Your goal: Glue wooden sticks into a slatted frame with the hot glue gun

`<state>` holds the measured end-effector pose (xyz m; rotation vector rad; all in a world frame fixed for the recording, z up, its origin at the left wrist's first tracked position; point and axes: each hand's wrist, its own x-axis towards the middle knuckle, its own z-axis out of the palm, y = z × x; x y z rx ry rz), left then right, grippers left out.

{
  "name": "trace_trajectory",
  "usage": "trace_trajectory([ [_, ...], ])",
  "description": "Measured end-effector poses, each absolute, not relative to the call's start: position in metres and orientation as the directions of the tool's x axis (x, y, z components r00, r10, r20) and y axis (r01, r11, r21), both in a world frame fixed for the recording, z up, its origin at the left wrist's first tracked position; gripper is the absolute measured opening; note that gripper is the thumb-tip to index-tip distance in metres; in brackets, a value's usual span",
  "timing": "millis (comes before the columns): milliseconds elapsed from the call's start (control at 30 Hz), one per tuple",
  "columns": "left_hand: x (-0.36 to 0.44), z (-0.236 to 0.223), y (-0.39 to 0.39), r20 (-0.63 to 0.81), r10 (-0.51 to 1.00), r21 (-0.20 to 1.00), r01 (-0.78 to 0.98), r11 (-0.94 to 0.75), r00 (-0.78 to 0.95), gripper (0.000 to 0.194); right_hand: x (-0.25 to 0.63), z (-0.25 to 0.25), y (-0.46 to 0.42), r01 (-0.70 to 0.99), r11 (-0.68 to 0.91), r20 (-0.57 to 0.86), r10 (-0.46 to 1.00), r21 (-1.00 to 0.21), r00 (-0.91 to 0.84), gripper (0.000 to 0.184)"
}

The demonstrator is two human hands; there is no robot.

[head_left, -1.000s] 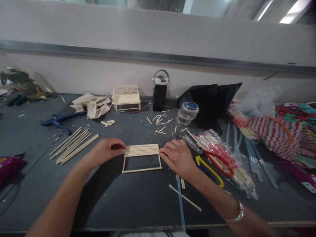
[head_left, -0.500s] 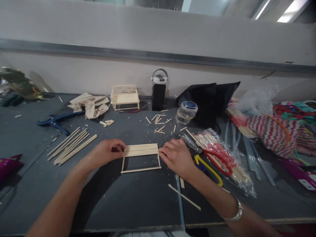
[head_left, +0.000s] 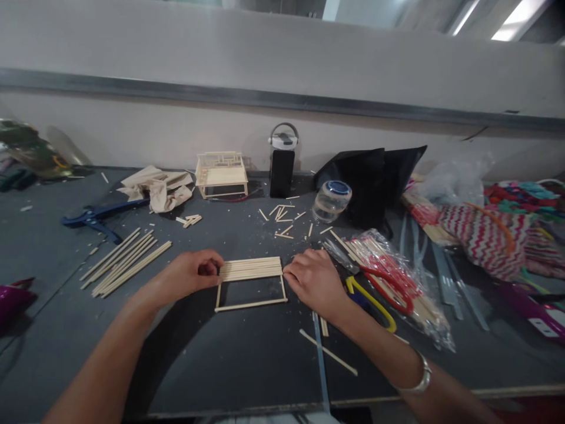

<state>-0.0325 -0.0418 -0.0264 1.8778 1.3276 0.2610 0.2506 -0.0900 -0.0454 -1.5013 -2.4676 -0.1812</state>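
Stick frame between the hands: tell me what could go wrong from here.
An uneven push from the left hand or right hand, at opposite ends of the slats, might skew the stick frame. The right forearm runs close beside the yellow handle, so it could knock that.

Near the wall, a dark phone stands upright in front of a flask with a white top and looped handle. Crumpled paper lies on the tabletop to the left. To the right are a blue-lidded clear jar, a black sheet and zigzag-patterned cloth.
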Motion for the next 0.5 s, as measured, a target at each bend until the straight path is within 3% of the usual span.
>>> trace_trajectory([
  [200,-0.030,-0.021,-0.045,-0.209,0.878,0.645,0.735,-0.208,0.432,0.038,0.260,-0.040,-0.088,0.897,0.436,0.367,0.847,-0.070,-0.383,0.020],
  [367,0.001,-0.022,-0.053,0.027,0.830,0.461,0.730,-0.505,0.557,0.050,0.283,-0.032,-0.078,0.921,0.360,0.507,0.828,-0.150,-0.241,0.016],
  [500,0.031,-0.029,-0.056,-0.012,0.752,0.340,0.710,-0.616,0.659,0.064,0.295,-0.031,-0.073,0.927,0.336,0.561,0.806,-0.169,-0.190,0.015],
])
